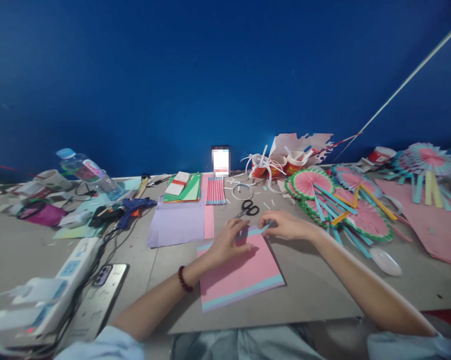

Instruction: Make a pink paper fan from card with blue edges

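A pink sheet of paper (240, 270) with light-blue strips along its near and far edges lies slightly turned on the table in front of me. My left hand (230, 244) rests on its upper left part, thumb apart from the fingers. At the far right corner, my right hand (280, 225) pinches the end of the far light-blue paper strip (256, 231); its fingertips partly cover that end. Just beyond the sheet is a pair of black-handled scissors (249, 208), untouched.
Behind lie purple paper (176, 222), a green paper stack (189, 188) and a pleated pink piece (215, 191). Watermelon-patterned paper fans (368, 220) and a white oval object (386, 262) are right. Left are a phone (107, 295), power strip (73, 275), blue glue gun (129, 210) and bottle (92, 172).
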The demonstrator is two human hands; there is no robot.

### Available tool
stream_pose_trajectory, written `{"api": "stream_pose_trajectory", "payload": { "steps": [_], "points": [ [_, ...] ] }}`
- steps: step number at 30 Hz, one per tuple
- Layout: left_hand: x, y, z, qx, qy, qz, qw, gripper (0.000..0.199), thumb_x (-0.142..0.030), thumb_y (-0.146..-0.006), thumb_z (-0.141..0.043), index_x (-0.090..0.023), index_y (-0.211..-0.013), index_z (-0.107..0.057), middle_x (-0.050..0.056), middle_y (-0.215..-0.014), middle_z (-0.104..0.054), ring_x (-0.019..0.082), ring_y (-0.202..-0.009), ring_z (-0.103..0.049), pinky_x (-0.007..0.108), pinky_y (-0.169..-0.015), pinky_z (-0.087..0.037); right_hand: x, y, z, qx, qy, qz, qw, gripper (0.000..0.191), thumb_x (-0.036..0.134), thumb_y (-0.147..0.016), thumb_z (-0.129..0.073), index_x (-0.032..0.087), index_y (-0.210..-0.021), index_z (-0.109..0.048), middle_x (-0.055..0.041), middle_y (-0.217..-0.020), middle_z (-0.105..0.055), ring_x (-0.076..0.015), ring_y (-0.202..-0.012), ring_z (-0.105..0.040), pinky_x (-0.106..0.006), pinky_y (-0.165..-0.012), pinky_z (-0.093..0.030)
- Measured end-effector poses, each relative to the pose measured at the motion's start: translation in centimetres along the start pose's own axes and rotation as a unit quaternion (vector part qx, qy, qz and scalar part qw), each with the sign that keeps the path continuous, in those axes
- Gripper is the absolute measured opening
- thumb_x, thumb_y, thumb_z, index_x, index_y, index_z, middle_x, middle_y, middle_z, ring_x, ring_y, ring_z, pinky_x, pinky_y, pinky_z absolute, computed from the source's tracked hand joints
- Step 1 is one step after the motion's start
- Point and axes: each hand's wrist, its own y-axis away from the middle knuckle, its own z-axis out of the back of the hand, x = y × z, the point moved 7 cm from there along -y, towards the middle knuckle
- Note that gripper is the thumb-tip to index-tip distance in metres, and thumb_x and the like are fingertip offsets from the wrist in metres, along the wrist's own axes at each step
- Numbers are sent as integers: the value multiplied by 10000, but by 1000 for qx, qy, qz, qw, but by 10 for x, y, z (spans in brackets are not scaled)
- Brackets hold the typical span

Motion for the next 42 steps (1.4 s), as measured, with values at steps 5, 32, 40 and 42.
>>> {"api": "stream_pose_trajectory", "payload": {
  "steps": [5, 32, 40, 42],
  "points": [
    [10, -5, 0, 55, 140, 114, 982, 387, -474, -732, -682, -150, -942, -695, 17, -721, -601, 120, -609, -455, 244, -564, -344, 20, -12, 12, 7, 35, 39, 999, 110, 244, -801, -572, 216, -874, -649, -19, -959, -642, -177, -880, -579, -278, -799, -416],
    [36, 16, -4, -57, 403, 276, 870, 424, -538, -631, -735, -148, -636, -568, -34, -561, -479, 79, -496, -404, 219, -485, -298, -44, -66, -17, -128, 154, 69, 977, 237, 173, -813, -575, 166, -1030, -671, -120, -1088, -660, -256, -1064, -568, -395, -924, -440],
    [45, 14, -6, -56, 428, 257, 865, 493, -592, -663, -698, -155, -560, -495, -49, -494, -432, 58, -433, -342, 210, -432, -257, -51, -46, 6, -120, 2, -45, 992, 228, 320, -816, -572, 200, -1000, -636, -47, -894, -696, -179, -761, -617, -281, -678, -444],
    [52, 17, -3, -78, 431, 275, 856, 487, -590, -636, -719, -155, -571, -509, -46, -509, -458, 64, -445, -370, 210, -444, -285, -55, -39, 3, -96, -117, -50, 987, 286, 412, -804, -581, 179, -969, -607, -19, -777, -664, -135, -626, -569, -249, -587, -413]
  ]
}}
